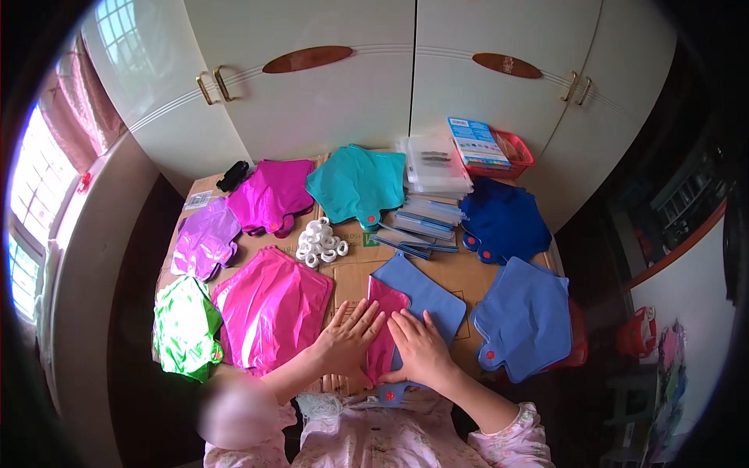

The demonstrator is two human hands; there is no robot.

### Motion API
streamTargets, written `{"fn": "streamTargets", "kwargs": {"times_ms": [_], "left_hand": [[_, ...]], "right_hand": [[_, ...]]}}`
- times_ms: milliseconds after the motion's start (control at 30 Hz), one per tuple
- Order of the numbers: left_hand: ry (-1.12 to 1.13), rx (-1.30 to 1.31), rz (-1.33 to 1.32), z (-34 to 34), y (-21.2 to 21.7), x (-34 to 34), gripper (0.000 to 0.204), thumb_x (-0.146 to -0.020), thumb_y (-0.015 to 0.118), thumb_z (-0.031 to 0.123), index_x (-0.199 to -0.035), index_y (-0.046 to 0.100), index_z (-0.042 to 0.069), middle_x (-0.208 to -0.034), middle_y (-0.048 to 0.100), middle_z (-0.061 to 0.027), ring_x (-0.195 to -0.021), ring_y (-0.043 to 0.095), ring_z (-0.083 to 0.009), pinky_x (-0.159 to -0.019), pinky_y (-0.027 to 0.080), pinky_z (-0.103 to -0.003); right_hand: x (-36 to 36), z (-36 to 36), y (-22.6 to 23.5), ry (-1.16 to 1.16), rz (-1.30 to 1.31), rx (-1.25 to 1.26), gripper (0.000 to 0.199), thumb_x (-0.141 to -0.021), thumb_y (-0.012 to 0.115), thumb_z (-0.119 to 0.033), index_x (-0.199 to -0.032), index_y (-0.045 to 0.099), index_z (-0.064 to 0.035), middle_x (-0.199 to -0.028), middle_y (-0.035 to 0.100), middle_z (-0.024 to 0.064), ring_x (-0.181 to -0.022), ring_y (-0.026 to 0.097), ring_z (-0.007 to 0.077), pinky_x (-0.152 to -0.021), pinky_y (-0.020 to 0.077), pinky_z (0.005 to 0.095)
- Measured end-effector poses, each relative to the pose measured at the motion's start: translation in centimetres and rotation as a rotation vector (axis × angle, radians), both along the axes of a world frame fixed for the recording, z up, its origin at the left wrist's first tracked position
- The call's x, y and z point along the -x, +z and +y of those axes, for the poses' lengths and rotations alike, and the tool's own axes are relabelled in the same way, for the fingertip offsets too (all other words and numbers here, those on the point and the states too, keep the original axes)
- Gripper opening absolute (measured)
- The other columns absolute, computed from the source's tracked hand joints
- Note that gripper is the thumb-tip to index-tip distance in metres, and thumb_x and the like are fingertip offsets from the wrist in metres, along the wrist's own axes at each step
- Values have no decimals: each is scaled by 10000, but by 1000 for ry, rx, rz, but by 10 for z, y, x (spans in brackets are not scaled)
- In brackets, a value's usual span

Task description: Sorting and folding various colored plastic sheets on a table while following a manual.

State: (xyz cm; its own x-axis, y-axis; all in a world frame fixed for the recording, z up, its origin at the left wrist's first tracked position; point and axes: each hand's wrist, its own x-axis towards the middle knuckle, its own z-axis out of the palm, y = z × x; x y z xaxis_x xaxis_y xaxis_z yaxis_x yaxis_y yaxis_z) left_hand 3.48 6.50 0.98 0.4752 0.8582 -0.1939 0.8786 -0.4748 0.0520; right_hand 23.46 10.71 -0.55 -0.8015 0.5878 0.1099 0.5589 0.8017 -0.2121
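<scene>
Hands lie flat, fingers spread, gripping nothing. Left hand [349, 334] presses the left edge of a folded pink strip [384, 327]; right hand [420, 347] presses its right edge, over a pale blue pad [425, 295]. The strip runs up between both sets of fingers, on the cardboard table [355, 269].

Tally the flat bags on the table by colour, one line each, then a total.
Green bag: 1
Lilac bag: 1
Magenta bag: 1
Large pink bag: 1
Teal bag: 1
Dark blue bag: 1
Light blue bags: 2, one at the right, one under both hands
Small pink bag between left hand and right hand: 1
Total: 9
</scene>
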Motion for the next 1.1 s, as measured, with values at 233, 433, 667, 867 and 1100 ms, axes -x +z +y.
{"fn": "streamTargets", "kwargs": {"times_ms": [233, 433, 667, 867, 1100], "left_hand": [[10, -107, -88, 12, -11, 14, 1220, -571, 575, 782, -1413, 205, -20, -1466, 240, -175, -1382, 176, -310, -1103, 126, -513], [42, -114, -61, 35, -11, 23, 1192, -598, 563, 774, -1415, 205, -16, -1483, 216, -150, -1384, 165, -314, -1102, 120, -523], [58, -131, -120, 51, -18, 34, 1025, -718, 527, 697, -1418, 228, 10, -1473, 242, -153, -1386, 144, -331, -1106, 91, -522], [85, -241, -42, 33, -11, 25, 993, -738, 465, 723, -1386, 299, -11, -1439, 316, -147, -1383, 176, -302, -1106, 106, -516], [22, -168, -42, 10, -4, 9, 1084, -674, 508, 751, -1366, 300, -56, -1444, 280, -193, -1377, 192, -306, -1099, 128, -511]], "right_hand": [[0, -2, 1, 2, 15, -11, 1047, -547, 682, -684, -1277, 426, 21, -1330, 409, 143, -1287, 350, 269, -1049, 255, 546], [-1, -2, -1, 4, 3, -29, 1041, -561, 654, -705, -1278, 430, 16, -1334, 407, 141, -1289, 347, 271, -1049, 240, 563], [-2, -2, -1, 5, 19, -14, 1045, -553, 662, -696, -1280, 427, 17, -1340, 403, 141, -1293, 341, 266, -1050, 218, 580], [-9, 3, 3, 67, 15, 15, 1026, -553, 685, -668, -1290, 421, -5, -1339, 396, 121, -1296, 339, 252, -1049, 208, 589], [-17, 5, 5, 124, 6, 54, 1026, -553, 698, -651, -1299, 406, -12, -1349, 381, 113, -1304, 327, 238, -1061, 188, 579]]}}
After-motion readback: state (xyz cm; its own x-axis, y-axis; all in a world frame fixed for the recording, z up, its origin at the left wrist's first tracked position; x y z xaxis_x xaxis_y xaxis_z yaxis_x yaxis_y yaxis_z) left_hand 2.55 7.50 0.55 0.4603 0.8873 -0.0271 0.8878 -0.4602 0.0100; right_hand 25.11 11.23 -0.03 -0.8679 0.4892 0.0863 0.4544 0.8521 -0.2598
